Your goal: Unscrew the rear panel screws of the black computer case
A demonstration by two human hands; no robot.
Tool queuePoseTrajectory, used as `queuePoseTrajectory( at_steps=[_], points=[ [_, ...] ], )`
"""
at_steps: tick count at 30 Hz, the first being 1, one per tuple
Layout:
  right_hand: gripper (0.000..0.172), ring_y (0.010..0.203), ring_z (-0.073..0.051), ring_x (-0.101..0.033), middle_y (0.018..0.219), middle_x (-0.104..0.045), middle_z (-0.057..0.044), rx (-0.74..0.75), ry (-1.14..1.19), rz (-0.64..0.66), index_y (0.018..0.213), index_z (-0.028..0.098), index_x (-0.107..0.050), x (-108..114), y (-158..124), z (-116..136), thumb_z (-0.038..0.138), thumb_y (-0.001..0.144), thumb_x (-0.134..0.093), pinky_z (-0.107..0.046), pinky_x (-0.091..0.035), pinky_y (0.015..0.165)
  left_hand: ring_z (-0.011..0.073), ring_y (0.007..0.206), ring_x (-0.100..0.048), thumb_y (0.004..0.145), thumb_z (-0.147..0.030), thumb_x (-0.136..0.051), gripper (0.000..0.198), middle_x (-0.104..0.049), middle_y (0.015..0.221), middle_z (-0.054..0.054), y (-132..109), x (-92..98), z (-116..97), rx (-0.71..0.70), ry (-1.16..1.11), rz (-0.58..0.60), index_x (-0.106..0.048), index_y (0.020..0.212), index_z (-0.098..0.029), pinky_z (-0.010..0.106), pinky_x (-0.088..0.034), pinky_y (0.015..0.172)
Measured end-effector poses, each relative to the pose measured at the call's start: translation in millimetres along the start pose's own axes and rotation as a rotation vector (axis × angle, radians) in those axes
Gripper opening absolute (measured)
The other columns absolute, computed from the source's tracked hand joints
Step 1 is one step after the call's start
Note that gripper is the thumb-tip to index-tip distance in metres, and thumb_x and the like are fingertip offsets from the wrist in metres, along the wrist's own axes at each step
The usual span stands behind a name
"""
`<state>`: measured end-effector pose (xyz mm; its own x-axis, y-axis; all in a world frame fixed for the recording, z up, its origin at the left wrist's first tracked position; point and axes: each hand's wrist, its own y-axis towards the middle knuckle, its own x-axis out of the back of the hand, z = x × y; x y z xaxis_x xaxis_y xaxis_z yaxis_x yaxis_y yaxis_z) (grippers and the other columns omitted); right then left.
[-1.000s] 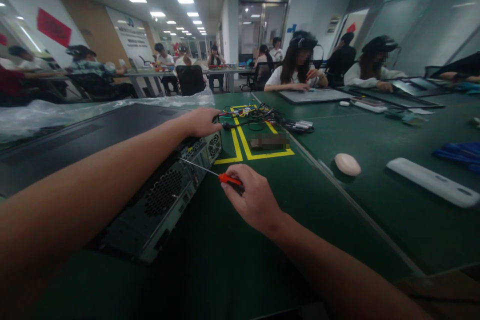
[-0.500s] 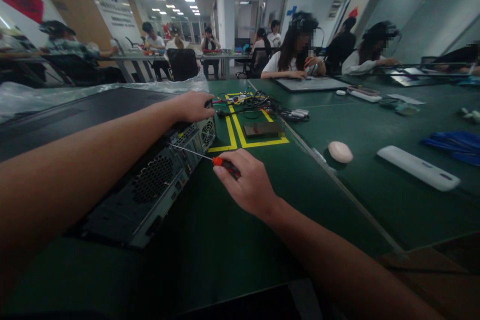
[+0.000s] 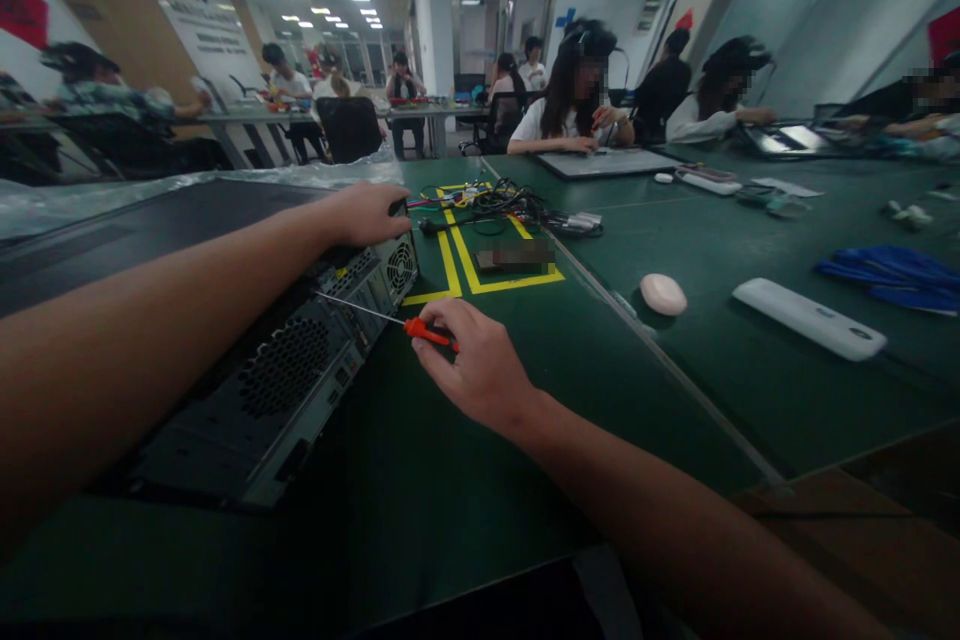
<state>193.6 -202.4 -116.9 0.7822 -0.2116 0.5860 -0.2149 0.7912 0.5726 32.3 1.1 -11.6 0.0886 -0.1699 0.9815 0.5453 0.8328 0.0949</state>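
Observation:
A black desktop computer case (image 3: 225, 210) lies on its side at the left, its metal rear panel with vent grilles turned toward me. Over its far rear corner rests my left hand (image 3: 367, 213), thumb and fingers bent around the edge; part of the grip is hidden. My right hand (image 3: 480, 360) is closed on the handle of a screwdriver (image 3: 429, 331) with orange and dark parts. The thin shaft points left, its tip at the upper part of the rear panel. Whether the tip sits in a screw is too small to tell.
Tangled cables (image 3: 517, 205) and a dark flat item (image 3: 510, 258) lie by yellow tape on the green table (image 3: 615, 390). To the right are a pale mouse (image 3: 663, 294), a white power strip-like bar (image 3: 810, 318) and blue gloves (image 3: 892, 277). Co-workers sit across the table.
The view has shifted slightly, so everything appears further left. The screwdriver handle has turned in my right hand, showing more orange. My left hand stays on the case corner.

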Motion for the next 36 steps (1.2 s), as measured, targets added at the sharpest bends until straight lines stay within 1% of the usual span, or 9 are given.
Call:
queuePoseTrajectory(
  at_steps=[6,11,15,20,26,30,36],
  points=[
    [0.009,0.095,-0.02,-0.066,0.107,-0.071,-0.006,0.027,0.001,-0.02,0.108,0.022,-0.062,-1.1,0.6,-3.8,0.023,0.1,-0.06,-0.035,-0.052,0.084,0.0322,0.138,-0.058,0.095,-0.044,-0.05,0.066,-0.064,0.149,0.011,-0.5,1.3,-0.6,-0.006,-0.025,0.006,-0.052,0.156,-0.019,0.04,-0.042,0.117],
    [0.01,0.096,-0.02,-0.067,0.109,-0.072,-0.006,0.037,0.001,-0.035,0.109,0.022,-0.062,-2.1,-0.1,-4.1,0.023,0.099,-0.062,-0.035,-0.053,0.085,0.0315,0.137,-0.059,0.094,-0.044,-0.05,0.064,-0.066,0.146,0.01,0.3,1.0,-0.2,-0.017,-0.039,-0.005,-0.054,0.154,-0.02,0.04,-0.042,0.117],
    [0.01,0.095,-0.02,-0.068,0.108,-0.072,-0.007,0.037,0.018,-0.039,0.109,0.021,-0.063,-1.3,-0.4,-3.1,0.023,0.099,-0.063,-0.034,-0.053,0.084,0.0335,0.134,-0.06,0.094,-0.042,-0.049,0.062,-0.066,0.144,0.014,-0.7,1.7,-1.2,-0.021,-0.061,-0.012,-0.058,0.15,-0.017,0.042,-0.043,0.115],
    [0.011,0.094,-0.02,-0.068,0.107,-0.072,-0.007,0.049,0.019,-0.046,0.109,0.02,-0.064,-1.4,0.1,-2.8,0.023,0.099,-0.064,-0.034,-0.053,0.084,0.0318,0.132,-0.061,0.094,-0.042,-0.049,0.06,-0.069,0.139,0.01,-0.6,0.7,-1.0,-0.03,-0.058,-0.018,-0.059,0.149,-0.021,0.042,-0.045,0.113],
    [0.01,0.094,-0.021,-0.067,0.107,-0.072,-0.007,0.035,0.009,-0.042,0.109,0.021,-0.063,-1.1,0.1,-2.8,0.024,0.099,-0.064,-0.035,-0.053,0.083,0.0327,0.134,-0.061,0.093,-0.042,-0.048,0.058,-0.068,0.143,0.011,-1.3,0.0,-1.7,-0.039,-0.055,-0.03,-0.061,0.146,-0.019,0.042,-0.045,0.113],
    [0.012,0.094,-0.021,-0.067,0.107,-0.072,-0.007,0.024,0.005,-0.026,0.11,0.021,-0.063,-0.9,-0.4,-2.4,0.025,0.099,-0.064,-0.035,-0.052,0.083,0.0322,0.134,-0.061,0.094,-0.042,-0.048,0.062,-0.067,0.144,0.013,-0.2,-0.3,-0.8,-0.043,-0.061,-0.023,-0.058,0.149,-0.018,0.041,-0.044,0.114],
    [0.012,0.096,-0.021,-0.067,0.107,-0.072,-0.007,0.03,0.006,-0.034,0.11,0.021,-0.064,-0.6,0.3,-2.0,0.026,0.1,-0.063,-0.036,-0.052,0.086,0.0304,0.132,-0.063,0.094,-0.041,-0.047,0.058,-0.07,0.138,0.011,-1.1,1.9,-1.9,-0.052,-0.052,-0.03,-0.062,0.145,-0.02,0.04,-0.045,0.113]
  ],
)
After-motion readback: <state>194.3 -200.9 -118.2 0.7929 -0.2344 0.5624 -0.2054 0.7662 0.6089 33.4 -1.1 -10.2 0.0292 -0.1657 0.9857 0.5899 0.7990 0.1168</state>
